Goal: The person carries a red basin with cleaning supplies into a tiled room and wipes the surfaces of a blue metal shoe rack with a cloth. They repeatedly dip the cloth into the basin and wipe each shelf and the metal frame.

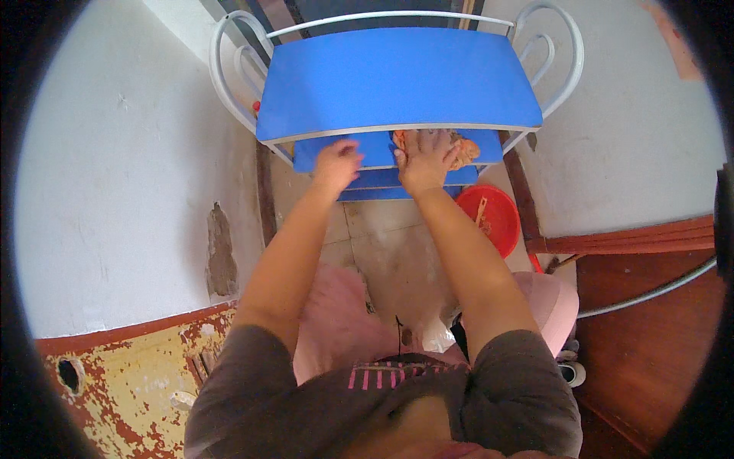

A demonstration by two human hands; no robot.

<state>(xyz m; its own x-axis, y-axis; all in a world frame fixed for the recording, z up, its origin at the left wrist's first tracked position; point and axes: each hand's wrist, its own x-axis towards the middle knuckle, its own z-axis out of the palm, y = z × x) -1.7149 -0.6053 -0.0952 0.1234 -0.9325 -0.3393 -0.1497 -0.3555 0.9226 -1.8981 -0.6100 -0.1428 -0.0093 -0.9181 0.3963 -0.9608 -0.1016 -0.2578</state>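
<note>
So I've got my right hand (423, 159) flat with fingers spread, pressing an orange cloth (459, 148) onto the second blue shelf (367, 151) of this rack for scrubbing pressure, while my left hand (337, 163), fingers loosely curled, steadies that shelf's near edge.

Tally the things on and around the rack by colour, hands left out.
Blue: 3 shelves
Orange: 1 cloth
Red: 1 bucket
White: 1 rack frame
Total: 6
</note>
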